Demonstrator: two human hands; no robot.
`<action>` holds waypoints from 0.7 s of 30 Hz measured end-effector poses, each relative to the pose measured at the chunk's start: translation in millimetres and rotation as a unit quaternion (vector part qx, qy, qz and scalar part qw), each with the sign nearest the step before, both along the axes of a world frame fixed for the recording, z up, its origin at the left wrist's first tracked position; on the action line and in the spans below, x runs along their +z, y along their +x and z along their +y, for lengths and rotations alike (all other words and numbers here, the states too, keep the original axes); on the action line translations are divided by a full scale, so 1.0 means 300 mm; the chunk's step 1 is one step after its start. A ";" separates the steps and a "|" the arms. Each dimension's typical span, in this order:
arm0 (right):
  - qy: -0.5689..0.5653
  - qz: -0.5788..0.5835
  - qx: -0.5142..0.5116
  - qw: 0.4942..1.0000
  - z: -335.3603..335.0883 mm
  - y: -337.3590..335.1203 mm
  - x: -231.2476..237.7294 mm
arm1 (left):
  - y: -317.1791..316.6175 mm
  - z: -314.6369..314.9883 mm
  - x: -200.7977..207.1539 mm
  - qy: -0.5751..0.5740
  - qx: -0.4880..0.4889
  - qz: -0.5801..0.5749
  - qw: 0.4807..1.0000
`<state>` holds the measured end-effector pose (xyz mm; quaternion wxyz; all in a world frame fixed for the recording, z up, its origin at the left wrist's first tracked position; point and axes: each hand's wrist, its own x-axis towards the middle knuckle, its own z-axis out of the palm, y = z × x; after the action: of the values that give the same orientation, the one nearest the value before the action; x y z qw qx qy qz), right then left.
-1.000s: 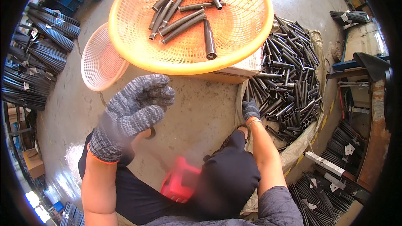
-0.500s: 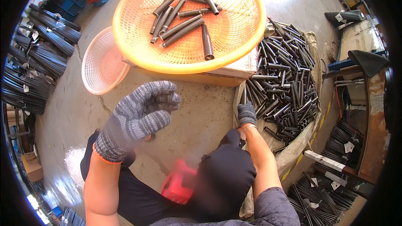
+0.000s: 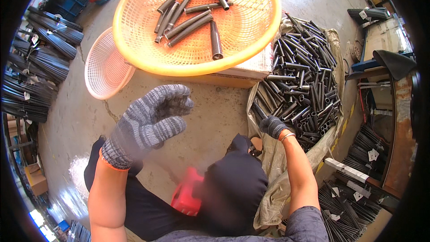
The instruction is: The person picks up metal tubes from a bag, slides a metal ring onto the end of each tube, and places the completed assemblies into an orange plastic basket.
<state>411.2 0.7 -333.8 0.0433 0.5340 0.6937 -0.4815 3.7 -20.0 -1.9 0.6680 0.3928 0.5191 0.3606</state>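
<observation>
A dark tube (image 3: pixel 259 109) is gripped near one end by the curled right hand (image 3: pixel 272 127), at the left edge of the heap of tubes (image 3: pixel 305 80) on the sheet (image 3: pixel 277 166); the left hand (image 3: pixel 150 117) is held half open and empty. A firm grip is advised, the free end being lifted clear of neighbours.

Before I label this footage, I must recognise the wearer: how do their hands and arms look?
The left hand wears a mottled grey knitted glove with orange cuff edge; the right hand, a dark grey glove. A thin bracelet circles the right wrist; a dark grey sleeve covers that upper arm.
</observation>
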 end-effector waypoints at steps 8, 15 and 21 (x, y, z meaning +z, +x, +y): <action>0.013 -0.197 -0.106 0.975 -0.135 0.079 0.030 | -0.009 0.017 -0.009 0.028 -0.035 0.049 0.998; 0.021 -0.154 -0.168 0.973 -0.277 0.178 0.141 | -0.020 0.004 -0.006 0.041 -0.031 0.022 0.998; 0.022 -0.148 -0.086 0.985 -0.144 0.014 0.186 | -0.011 -0.008 0.015 0.044 -0.053 0.015 0.998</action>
<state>415.5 -42.4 -278.0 0.0926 0.6577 0.6417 -0.3834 0.5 -22.4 2.7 0.6606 0.4538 0.4912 0.3411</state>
